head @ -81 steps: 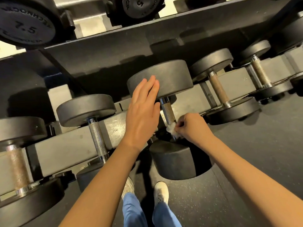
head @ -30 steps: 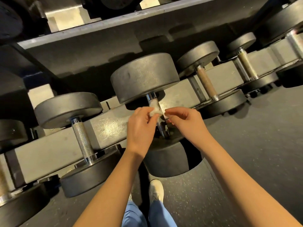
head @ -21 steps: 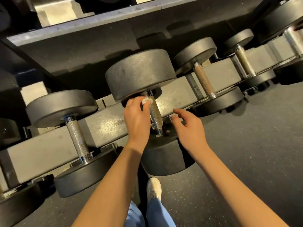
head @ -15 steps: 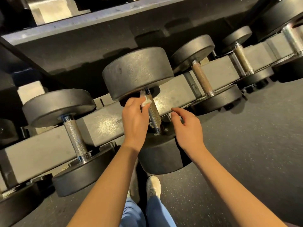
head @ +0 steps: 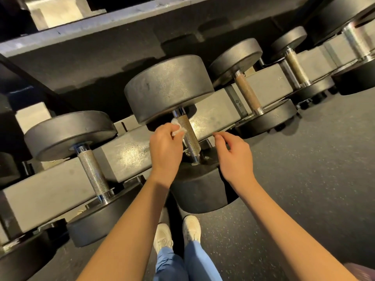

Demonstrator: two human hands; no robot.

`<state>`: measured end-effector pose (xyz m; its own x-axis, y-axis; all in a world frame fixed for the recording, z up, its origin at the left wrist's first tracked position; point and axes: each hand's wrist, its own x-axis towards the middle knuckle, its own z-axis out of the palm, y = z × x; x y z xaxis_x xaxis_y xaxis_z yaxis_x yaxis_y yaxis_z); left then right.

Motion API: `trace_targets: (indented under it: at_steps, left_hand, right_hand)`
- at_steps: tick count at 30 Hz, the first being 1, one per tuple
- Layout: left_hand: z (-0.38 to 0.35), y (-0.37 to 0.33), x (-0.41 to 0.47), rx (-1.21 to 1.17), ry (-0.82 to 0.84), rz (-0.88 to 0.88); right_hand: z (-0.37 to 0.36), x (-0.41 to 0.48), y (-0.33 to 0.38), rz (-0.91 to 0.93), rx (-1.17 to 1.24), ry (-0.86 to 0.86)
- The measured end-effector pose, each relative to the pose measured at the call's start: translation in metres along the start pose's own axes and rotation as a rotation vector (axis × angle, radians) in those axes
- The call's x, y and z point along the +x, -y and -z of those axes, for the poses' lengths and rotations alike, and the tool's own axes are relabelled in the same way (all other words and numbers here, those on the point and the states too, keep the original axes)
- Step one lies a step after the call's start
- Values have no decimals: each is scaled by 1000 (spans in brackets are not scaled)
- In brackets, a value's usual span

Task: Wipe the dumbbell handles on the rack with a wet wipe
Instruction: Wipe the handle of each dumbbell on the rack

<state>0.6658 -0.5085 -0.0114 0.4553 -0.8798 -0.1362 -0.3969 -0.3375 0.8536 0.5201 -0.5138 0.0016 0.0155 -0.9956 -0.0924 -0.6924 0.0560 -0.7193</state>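
Right hand (head: 235,157): fingers loosely curled, holding nothing; just right of the dumbbell handle (head: 188,134).
Left hand (head: 165,151): fingertips pinch the wet wipe (head: 178,128).
Wipe position: touching the handle's left side, near its far end.
Dumbbell position: across the rack beam (head: 125,157).

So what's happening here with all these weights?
A person is cleaning weights on a gym rack. Their left hand pinches a small white wet wipe against the knurled handle of the large middle dumbbell. The right hand hovers just beside it, fingers relaxed, holding nothing.
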Motion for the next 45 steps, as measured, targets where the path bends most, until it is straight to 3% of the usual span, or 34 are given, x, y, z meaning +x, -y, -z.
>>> trace_targets:
  at_steps: [5,10,13,18,20,26,29,34,40,45]
  left_hand:
    - [2,15,-20,163,209,15]
    - [3,1,5,-10,-33,-36]
    - [-5,-2,2,107,-55,-107]
    - [-6,18,-20,256,199,-209]
    - [-2,18,-18,278,221,-225]
    - [2,-10,7,45,-42,-87]
    - [-9,-8,-1,49,-80,-122]
    - [-11,4,-18,186,-12,-234]
    - [-11,-3,6,109,-252,-138]
    - [-12,9,-17,172,-89,-173]
  right_hand:
    - [-2,0,-2,-17,-11,-45]
    - [-3,0,-5,-31,-30,-75]
    - [-2,2,-5,-40,-17,-84]
    - [-2,2,-6,-75,-5,-83]
    - [-2,3,-5,-87,8,-77]
    - [0,2,-4,-73,64,-81]
    - [0,2,-4,-69,77,-65]
    - [2,1,-3,-36,95,-34]
    - [0,1,-10,-8,105,-9]
    - [0,2,-12,24,129,-16]
